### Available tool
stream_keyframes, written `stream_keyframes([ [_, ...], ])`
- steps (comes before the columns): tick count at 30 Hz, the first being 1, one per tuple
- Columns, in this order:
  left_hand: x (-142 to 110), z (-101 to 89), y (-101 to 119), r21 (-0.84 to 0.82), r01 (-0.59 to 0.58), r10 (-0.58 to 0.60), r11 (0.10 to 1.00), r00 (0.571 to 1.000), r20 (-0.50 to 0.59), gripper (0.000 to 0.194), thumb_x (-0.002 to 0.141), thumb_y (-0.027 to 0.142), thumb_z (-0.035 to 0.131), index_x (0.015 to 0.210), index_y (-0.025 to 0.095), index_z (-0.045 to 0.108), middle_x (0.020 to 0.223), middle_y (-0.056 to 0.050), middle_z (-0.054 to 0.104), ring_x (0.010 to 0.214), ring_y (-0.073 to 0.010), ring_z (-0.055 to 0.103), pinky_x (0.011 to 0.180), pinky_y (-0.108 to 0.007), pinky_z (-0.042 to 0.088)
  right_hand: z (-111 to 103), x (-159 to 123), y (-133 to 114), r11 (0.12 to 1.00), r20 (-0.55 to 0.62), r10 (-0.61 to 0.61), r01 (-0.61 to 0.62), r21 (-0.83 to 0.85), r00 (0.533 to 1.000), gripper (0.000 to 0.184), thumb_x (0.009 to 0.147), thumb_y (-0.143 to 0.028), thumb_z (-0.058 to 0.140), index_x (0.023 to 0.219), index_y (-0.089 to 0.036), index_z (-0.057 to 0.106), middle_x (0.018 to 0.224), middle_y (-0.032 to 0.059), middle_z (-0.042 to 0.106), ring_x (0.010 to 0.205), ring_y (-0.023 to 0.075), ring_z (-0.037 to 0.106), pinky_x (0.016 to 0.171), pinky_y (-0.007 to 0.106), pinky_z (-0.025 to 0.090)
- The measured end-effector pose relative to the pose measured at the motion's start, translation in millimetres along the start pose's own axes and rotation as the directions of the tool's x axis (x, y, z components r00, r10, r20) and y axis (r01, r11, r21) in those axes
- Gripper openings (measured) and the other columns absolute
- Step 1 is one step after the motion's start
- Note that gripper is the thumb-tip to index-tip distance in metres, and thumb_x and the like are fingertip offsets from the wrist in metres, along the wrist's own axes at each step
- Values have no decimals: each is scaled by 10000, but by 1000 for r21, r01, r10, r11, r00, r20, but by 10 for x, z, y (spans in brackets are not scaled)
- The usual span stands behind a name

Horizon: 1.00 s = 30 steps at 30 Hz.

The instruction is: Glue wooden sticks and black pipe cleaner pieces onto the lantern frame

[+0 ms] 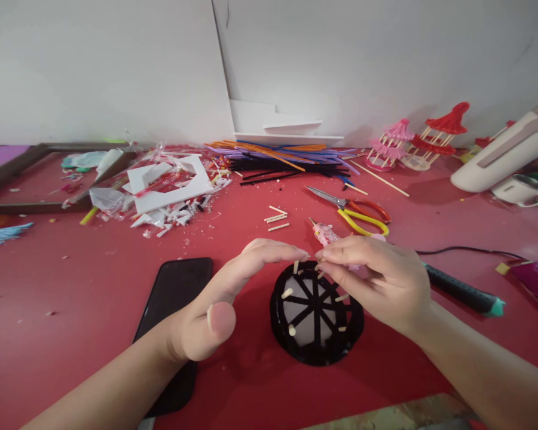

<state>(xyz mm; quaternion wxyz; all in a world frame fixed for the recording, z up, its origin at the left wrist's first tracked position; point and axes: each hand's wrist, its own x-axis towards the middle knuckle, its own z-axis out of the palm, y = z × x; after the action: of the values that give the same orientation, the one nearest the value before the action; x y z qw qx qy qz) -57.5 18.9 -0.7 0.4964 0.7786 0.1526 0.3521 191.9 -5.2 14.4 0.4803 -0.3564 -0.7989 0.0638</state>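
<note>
A round black base [317, 356] with black spokes over a whitish disc lies on the red table, with several short wooden sticks [292, 329] standing around its rim. My left hand [233, 292] is open, thumb apart and fingers stretched over the base's far left side, the fingertips close to a short stick [296, 266]. Over the far side of the base, my right hand [381, 280] has thumb and index finger pinched together just above another stick; what they hold, if anything, is too small to make out. Behind the right hand lies a pink patterned object with a pointed tip [325, 233].
Scissors [363, 212] and several cut sticks [277, 218] lie beyond the base. A black phone [179, 292] is under my left forearm. Pipe cleaners [287, 156], scraps [170, 185] and small pagoda models [443, 134] line the back. A black-handled tool [461, 289] is at right.
</note>
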Motion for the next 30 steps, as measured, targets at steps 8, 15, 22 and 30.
stream_keyframes([
  [8,10,1,0,-4,-8,8,1000,1000,4,859,897,812,219,1440,206,494,1397,-138,551,1295,-346,499,1129,-474,374,-4,6,-4,1000,5,-4,4,-5,1000,135,846,-62,714,911,-178,693,857,21,791,796,123,757,778,201,620],
  [15,-6,16,5,-22,18,-18,1000,1000,-15,859,891,814,225,1435,214,508,1413,-141,560,1310,-362,511,1126,-475,373,3,11,-13,1000,24,0,0,4,1000,130,860,-66,696,916,-184,687,857,26,786,791,123,753,770,206,621],
  [22,-18,18,5,-23,11,-11,1000,1000,-19,865,896,809,219,1437,198,508,1410,-154,562,1305,-355,525,1124,-465,388,16,3,-10,1000,19,16,-16,-7,1000,134,861,-85,700,916,-207,685,866,17,792,803,147,766,765,239,639],
  [30,-4,5,-13,-31,-15,15,999,1000,4,872,903,801,222,1441,178,510,1417,-176,554,1321,-370,504,1129,-483,382,2,0,-13,994,-32,-17,14,-106,999,194,848,-75,717,950,-237,681,885,5,799,815,168,777,765,256,659],
])
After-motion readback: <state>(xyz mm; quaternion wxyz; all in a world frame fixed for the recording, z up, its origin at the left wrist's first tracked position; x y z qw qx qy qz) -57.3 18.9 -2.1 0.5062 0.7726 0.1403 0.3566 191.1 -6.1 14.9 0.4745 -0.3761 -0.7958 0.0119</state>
